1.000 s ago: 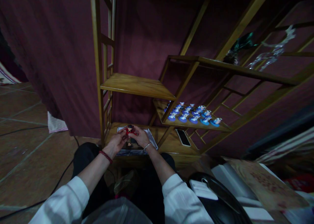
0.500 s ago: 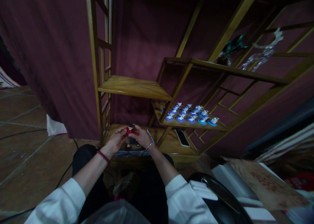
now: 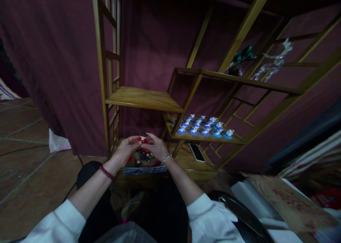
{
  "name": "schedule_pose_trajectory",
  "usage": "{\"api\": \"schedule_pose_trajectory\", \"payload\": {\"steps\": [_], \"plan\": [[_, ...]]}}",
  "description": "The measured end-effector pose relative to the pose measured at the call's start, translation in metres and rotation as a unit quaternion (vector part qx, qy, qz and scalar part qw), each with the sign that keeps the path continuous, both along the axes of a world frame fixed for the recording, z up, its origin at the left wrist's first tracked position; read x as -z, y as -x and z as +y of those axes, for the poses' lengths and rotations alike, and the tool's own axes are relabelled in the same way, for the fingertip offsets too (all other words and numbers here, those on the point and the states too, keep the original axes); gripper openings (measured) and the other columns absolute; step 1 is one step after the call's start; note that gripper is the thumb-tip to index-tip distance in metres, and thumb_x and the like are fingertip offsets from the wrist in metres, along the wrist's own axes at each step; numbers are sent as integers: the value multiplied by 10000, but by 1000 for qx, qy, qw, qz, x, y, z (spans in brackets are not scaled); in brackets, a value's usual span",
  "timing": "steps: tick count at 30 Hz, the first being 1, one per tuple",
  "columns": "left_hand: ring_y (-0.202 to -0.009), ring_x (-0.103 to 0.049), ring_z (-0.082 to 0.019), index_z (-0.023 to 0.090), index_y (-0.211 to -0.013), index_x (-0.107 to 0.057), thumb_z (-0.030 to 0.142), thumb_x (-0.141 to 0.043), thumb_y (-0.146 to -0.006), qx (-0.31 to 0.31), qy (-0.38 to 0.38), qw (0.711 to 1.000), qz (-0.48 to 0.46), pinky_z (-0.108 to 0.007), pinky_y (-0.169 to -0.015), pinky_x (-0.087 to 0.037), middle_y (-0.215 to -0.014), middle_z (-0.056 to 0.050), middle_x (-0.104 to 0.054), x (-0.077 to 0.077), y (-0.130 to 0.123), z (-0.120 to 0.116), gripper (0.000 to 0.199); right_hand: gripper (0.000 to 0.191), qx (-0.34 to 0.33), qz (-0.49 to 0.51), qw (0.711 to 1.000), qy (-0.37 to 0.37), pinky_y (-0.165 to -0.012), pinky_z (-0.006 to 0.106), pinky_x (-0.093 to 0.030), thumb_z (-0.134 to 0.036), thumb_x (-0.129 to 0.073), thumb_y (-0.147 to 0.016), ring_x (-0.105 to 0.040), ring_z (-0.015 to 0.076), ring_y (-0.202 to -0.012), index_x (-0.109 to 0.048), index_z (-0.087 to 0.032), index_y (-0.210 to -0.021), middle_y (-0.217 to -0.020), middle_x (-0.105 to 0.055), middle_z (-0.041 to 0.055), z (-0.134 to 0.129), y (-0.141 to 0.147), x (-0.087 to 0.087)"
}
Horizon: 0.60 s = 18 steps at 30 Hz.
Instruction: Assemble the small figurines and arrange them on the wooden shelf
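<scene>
A small figurine (image 3: 143, 137) with black hair and red clothes is held upright between both hands, over the lowest shelf. My left hand (image 3: 126, 150), with a dark red bead bracelet at its wrist, has its fingers closed on the figurine's left side. From the other side my right hand (image 3: 156, 148), wearing a silvery bracelet, pinches it too. Beneath them is an open box (image 3: 144, 170) with a patterned front edge. Several small black and red figurines (image 3: 145, 156) lie in it, partly hidden by my hands.
Several blue and white figurines (image 3: 205, 130) stand in rows on a shelf to the right. Below them lies a phone (image 3: 197, 152). A clear deer ornament (image 3: 274, 64) stands on a higher shelf. A bare wooden shelf (image 3: 144, 97) juts out above my hands. Boxes (image 3: 255, 200) lie at lower right.
Both hands have lifted the red figurine slightly, and more of it shows between the fingers. More of the box below is visible. The camera view has shifted a little.
</scene>
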State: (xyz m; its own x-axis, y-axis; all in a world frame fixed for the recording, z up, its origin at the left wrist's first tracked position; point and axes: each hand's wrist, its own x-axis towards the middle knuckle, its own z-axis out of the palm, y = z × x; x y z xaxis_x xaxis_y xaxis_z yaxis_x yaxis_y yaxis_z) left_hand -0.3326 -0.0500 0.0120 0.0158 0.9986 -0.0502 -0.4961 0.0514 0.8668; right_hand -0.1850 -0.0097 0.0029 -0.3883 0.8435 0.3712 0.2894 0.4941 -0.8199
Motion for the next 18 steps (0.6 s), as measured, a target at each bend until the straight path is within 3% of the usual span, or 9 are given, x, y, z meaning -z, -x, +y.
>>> {"api": "schedule_pose_trajectory", "payload": {"steps": [5, 11, 14, 18], "plan": [[-712, -602, -129, 104, -841, -649, 145, -739, -559, -7, -31, 998, 52, -244, -710, -453, -804, -71, -683, -8, 0, 1, 299, 445, 15, -23, 999, -20, -731, 284, -505, -330, -691, -638, -630, 163, -784, -559, -185, -1038, -882, -664, 28, -7, -2, -19], [-774, -621, -153, 109, -939, -634, 206, -735, -597, 39, -58, 995, 69, -272, -760, -462, -907, -101, -678, -17, 5, 0, 370, 395, 16, -47, 998, -39, -676, 250, -503, -344, -684, -648, -629, 148, -741, -582, -192, -998, -845, -664, 14, -15, -3, -41], [-795, -626, -170, 117, -1003, -623, 197, -738, -597, 74, -67, 993, 69, -285, -759, -471, -953, -114, -671, -25, 9, -3, 429, 388, 20, -59, 997, -50, -653, 232, -493, -357, -690, -640, -614, 134, -714, -595, -195, -980, -832, -660, 8, -18, -5, -52], [-786, -633, -179, 113, -1010, -620, 190, -736, -601, 78, -88, 990, 78, -292, -767, -472, -945, -118, -674, -40, 11, -8, 432, 362, 17, -77, 994, -76, -618, 208, -476, -367, -683, -648, -584, 115, -677, -605, -192, -955, -779, -646, -4, -21, -6, -70]]}}
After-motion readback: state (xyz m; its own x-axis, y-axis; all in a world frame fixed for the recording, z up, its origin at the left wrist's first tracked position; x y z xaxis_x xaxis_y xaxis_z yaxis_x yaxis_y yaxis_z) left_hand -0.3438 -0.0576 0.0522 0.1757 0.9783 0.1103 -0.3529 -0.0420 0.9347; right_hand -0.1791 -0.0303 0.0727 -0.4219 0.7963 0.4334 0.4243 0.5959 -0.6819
